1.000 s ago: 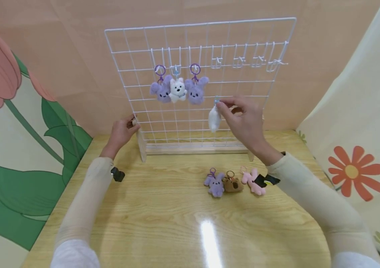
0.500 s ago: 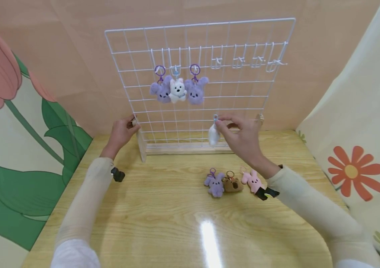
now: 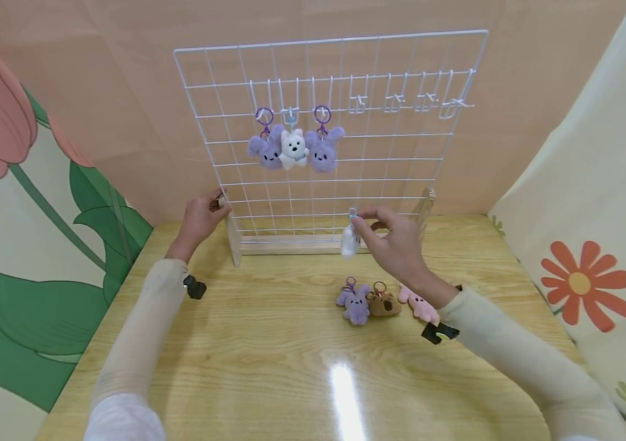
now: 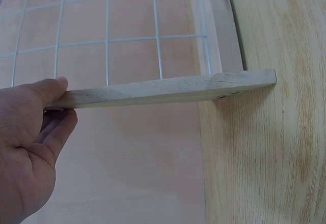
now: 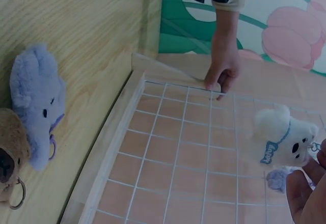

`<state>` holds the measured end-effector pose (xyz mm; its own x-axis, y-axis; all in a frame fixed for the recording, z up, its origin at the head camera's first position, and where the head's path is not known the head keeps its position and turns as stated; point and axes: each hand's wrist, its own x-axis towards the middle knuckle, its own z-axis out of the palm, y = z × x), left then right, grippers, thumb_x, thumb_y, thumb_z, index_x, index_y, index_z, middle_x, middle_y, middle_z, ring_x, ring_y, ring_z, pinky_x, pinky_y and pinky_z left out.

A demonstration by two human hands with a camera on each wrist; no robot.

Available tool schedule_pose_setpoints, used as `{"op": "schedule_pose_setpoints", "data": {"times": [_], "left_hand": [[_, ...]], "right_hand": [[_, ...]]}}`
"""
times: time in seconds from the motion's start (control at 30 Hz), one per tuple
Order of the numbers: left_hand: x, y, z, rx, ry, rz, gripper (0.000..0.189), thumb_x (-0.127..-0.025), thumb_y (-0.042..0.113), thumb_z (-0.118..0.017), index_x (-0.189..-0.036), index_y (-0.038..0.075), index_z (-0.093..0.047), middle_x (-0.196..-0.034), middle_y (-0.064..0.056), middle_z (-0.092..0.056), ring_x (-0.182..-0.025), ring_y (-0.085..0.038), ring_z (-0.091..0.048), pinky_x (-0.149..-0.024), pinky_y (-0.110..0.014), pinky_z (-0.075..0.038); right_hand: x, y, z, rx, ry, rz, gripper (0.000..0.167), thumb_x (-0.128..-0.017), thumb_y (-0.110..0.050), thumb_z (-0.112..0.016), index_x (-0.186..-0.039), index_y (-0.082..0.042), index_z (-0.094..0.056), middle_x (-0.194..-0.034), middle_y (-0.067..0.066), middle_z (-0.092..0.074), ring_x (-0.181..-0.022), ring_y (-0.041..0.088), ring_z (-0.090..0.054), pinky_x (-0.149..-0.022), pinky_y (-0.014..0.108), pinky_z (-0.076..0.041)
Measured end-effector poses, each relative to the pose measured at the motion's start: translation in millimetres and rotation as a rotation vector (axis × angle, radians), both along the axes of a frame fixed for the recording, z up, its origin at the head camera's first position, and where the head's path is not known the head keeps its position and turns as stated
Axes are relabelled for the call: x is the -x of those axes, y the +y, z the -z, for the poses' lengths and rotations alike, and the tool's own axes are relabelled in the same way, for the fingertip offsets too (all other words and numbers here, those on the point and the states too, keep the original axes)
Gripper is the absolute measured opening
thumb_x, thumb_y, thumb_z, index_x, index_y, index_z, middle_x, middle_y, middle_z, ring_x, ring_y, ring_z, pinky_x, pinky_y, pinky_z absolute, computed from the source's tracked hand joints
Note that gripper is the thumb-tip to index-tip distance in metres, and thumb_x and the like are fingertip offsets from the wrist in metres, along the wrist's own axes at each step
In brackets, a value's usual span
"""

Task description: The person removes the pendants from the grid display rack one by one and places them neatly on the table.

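Observation:
In the head view my right hand (image 3: 398, 245) pinches the top ring of a white plush dog keychain (image 3: 350, 241), which hangs in front of the lower part of a white wire grid rack (image 3: 302, 199). The right wrist view shows the dog's face and blue collar (image 5: 277, 145) close to my fingertips. My left hand (image 3: 199, 217) grips the upper end of the rack's wooden side leg (image 4: 168, 87), thumb on one side and fingers on the other. Two purple plush keychains (image 3: 323, 153) and another white dog keychain (image 3: 293, 149) hang from hooks on the grid.
Several bare hooks (image 3: 394, 100) line the grid's right half. On the wooden table (image 3: 258, 349) lie a purple plush keychain (image 3: 356, 304), a brown one (image 3: 383, 304) and a pink one (image 3: 419, 304), partly behind my right wrist. A patterned cloth (image 3: 583, 184) borders the right side.
My right hand has come down from mid-grid towards the rack's wooden base, carrying the white dog keychain, which has turned somewhat. My left hand has stayed on the side leg.

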<state>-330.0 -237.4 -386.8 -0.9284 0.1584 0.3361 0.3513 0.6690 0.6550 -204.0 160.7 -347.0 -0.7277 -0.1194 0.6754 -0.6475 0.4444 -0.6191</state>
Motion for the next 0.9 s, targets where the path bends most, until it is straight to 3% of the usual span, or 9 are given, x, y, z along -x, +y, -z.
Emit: {"op": "schedule_pose_setpoints", "data": {"times": [0.9], "left_hand": [[4.7,-1.2,2.4,0.001,-0.006,-0.006,0.049,-0.098,0.007,-0.069,-0.141,-0.011,-0.053,-0.121,-0.031,-0.068,-0.112,-0.042,-0.068,-0.095,-0.05,-0.058]], "right_hand": [[-18.2,-10,45.5,-0.079,-0.115,-0.105,0.008,-0.097,-0.01,-0.071,-0.102,-0.005,-0.074,-0.094,0.004,-0.076,-0.08,0.016,-0.07,-0.069,0.026,-0.06]]}}
